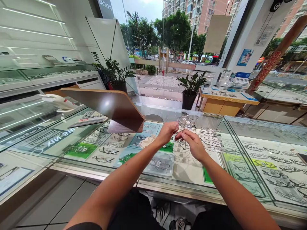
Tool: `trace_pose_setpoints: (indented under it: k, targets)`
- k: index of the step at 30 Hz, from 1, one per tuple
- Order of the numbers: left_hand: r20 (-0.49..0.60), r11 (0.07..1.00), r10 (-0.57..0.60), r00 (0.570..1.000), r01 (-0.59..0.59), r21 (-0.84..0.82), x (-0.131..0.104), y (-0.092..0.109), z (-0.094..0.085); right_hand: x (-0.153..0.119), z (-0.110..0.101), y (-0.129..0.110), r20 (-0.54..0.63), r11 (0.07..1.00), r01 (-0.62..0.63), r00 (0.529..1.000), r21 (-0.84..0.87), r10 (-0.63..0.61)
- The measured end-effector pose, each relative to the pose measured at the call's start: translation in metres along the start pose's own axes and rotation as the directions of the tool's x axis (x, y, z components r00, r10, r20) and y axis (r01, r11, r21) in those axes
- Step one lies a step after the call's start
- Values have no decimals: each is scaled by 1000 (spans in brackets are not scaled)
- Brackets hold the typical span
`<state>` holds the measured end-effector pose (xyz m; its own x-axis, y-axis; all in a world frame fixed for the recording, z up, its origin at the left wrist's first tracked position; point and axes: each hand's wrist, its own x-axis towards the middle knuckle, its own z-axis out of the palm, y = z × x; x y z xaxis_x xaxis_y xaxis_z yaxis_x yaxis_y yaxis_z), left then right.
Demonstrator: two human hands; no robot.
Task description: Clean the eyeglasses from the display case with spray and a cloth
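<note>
Glass runs the whole length of the display counter (223, 126) in front of you, its cases lined with rows of spectacle frames on white and green trays, street trees and apartment blocks showing through the shopfront window beyond. To your left a tilted wood-edged mirror (107, 107) stands on the countertop, a calculator (90, 117) just beside it and a crumpled white cloth (146, 141) lying near its base; two potted plants (191, 89) sit farther back by the door. Above the glass, near the middle of the counter, your left hand (167, 132) and right hand (193, 145) meet over a pair of thin clear-rimmed glasses (183, 124), held in the air and not resting on the counter. Both hands have their fingers curled nearly closed, pinching the frame between thumb and fingertips, left hand at one side, right hand at the other; exactly which part each pinches is too fine to tell. By the look of it you are mid-inspection or mid-adjustment of the frame, so any further move calls for a light, even grip, since so slight a frame would likely bend easily.
</note>
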<state>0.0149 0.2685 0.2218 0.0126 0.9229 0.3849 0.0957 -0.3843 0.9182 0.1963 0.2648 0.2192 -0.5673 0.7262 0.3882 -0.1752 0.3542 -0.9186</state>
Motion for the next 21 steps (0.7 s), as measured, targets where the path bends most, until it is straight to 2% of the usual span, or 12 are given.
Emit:
trace_pose_setpoints:
  k: [6, 10, 13, 16, 19, 21]
  targets:
    - [46, 1000, 5, 999, -5, -2, -1, 3, -1, -1, 0, -4, 17, 1000, -15, 1000, 4, 15]
    - [33, 999, 35, 999, -35, 16, -1, 0, -3, 0, -3, -3, 28, 1000, -12, 1000, 18, 11]
    - [60, 996, 44, 997, -48, 69, -3, -4, -3, 4, -8, -2, -22, 994, -14, 1000, 105, 17]
    - [132, 992, 18, 991, -35, 124, -7, -6, 0, 7, -14, 0, -114, 978, 6, 993, 207, 18]
    - [214, 987, 8, 977, -42, 154, -10, -6, 3, 10, -16, 1, -151, 970, 22, 988, 243, 16]
    - [217, 985, 2, 976, -40, 171, -11, -5, 5, 10, -16, 2, -157, 970, 27, 988, 241, 12]
